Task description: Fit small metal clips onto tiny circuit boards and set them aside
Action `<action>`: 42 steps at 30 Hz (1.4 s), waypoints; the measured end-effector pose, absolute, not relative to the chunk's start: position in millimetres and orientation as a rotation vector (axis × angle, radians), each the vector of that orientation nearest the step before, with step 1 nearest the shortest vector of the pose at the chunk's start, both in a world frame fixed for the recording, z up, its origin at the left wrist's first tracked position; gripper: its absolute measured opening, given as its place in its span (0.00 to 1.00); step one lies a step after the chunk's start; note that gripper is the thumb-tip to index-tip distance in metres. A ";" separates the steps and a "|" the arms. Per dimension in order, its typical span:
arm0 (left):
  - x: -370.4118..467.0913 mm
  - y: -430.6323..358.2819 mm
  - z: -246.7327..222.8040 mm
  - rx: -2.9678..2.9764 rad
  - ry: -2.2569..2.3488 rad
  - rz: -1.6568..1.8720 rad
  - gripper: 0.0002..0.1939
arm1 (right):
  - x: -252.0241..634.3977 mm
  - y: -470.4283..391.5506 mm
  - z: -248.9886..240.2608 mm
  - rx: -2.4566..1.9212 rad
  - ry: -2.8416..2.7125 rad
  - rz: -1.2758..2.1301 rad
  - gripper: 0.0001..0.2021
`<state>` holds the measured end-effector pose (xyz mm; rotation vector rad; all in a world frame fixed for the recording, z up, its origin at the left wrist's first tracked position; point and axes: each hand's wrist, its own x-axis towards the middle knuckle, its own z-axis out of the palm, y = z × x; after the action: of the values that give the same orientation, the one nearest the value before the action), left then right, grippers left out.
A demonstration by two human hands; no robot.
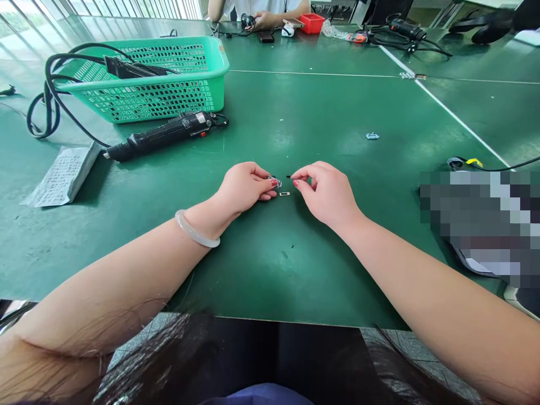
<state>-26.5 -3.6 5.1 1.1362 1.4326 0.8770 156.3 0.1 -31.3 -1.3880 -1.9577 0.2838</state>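
Observation:
My left hand pinches a small silvery part between thumb and fingers, just above the green table. Its exact kind is too small to make out. Close by on the right, my right hand has thumb and forefinger together at a tiny dark piece, which shows at the fingertips. The two hands are a little apart. Below and between them, a small flat rectangular piece with a pale middle lies on the tabletop.
A black electric screwdriver lies before a green plastic basket holding a dark corded tool. Left is a folded paper with writing. A small bluish part lies right of centre. Across the table sits another person near a red bin.

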 end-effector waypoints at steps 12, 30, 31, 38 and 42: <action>-26.6 -3.6 3.8 1.154 1.427 0.887 0.09 | 162.5 17.2 -43.0 -1.380 -2.162 0.123 0.09; -23.7 -7.0 3.1 1.166 1.391 0.905 0.08 | 147.2 -10.7 -25.4 -1.226 -1.974 0.296 0.08; -22.9 -8.2 4.2 1.162 1.382 0.910 0.08 | 147.2 -10.5 -25.6 -1.216 -1.972 0.288 0.08; -19.2 -13.4 10.3 1.135 1.394 0.927 0.10 | 146.1 -12.9 -24.5 -1.143 -1.942 0.206 0.08; -19.5 -13.4 10.2 1.167 1.405 0.922 0.09 | 145.9 -13.4 -24.2 -1.154 -1.945 0.201 0.07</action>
<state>-19.5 -13.4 10.2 1.1670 1.4051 0.9219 145.9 -13.4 -24.2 -1.1544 -1.9447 0.2008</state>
